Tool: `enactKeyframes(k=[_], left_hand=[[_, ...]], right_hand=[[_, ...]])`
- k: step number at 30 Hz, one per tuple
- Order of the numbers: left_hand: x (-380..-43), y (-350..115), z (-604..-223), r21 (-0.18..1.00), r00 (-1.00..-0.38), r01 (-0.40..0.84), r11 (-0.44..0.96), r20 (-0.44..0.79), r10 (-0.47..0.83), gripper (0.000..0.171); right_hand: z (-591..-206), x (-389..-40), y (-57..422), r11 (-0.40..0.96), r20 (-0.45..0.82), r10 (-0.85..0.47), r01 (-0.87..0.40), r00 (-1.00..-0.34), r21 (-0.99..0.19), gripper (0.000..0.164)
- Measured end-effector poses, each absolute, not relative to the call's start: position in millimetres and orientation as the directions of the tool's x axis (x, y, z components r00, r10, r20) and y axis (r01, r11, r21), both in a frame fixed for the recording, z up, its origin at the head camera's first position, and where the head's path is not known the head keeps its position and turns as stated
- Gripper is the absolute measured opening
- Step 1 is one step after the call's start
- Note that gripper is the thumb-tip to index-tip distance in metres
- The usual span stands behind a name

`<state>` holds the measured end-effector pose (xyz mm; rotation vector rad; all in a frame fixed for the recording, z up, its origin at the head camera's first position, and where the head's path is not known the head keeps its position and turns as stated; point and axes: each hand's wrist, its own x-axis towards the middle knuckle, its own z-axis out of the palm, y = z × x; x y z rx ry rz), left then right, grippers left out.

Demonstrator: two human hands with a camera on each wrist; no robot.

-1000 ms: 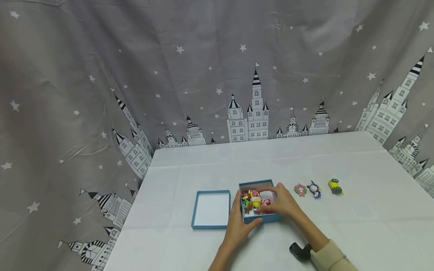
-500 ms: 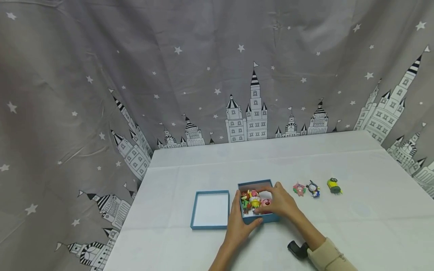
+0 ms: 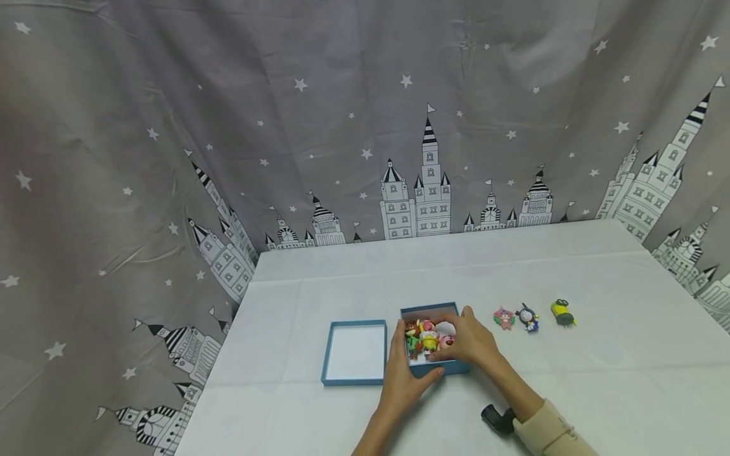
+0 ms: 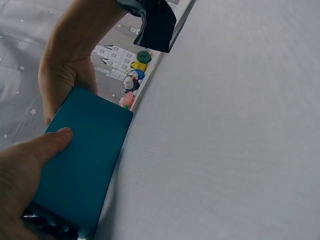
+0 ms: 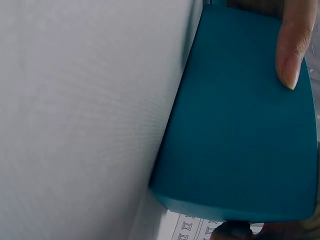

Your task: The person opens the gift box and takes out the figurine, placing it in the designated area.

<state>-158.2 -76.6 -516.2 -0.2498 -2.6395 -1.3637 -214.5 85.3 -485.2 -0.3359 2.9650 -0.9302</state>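
A blue open-topped box holds several small toy figurines. My left hand grips its near left corner, fingers along the left side and thumb on the front wall. In the left wrist view that thumb presses the box's blue wall. My right hand reaches in over the right side, index finger and thumb curled about a yellow-and-pink figurine. Beside it are a brown-and-green figurine and a round pink one. In the right wrist view, the box's side hides the figurines.
A shallow blue-rimmed lid with a white inside lies left of the box. To the right lie a pink figurine, a dark-blue-and-white one and a yellow-and-green one. A black device sits at the right wrist.
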Motion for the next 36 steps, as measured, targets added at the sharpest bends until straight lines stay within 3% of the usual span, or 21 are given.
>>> enactKeyframes(k=[26, 36], left_hand=[[-158.8, -76.6, -520.6, 0.766, -0.957, 0.270, 0.583, 0.280, 0.076, 0.105], [-157.1, -76.0, -519.4, 0.782, -0.965, 0.246, 0.572, 0.251, 0.072, 0.105]], right_hand=[[-484.7, -216.3, 85.2, 0.820, 0.073, -0.236, -0.239, -0.969, -0.520, 0.077], [-485.5, -215.2, 85.8, 0.820, 0.083, -0.236, -0.244, -0.968, -0.518, 0.074]])
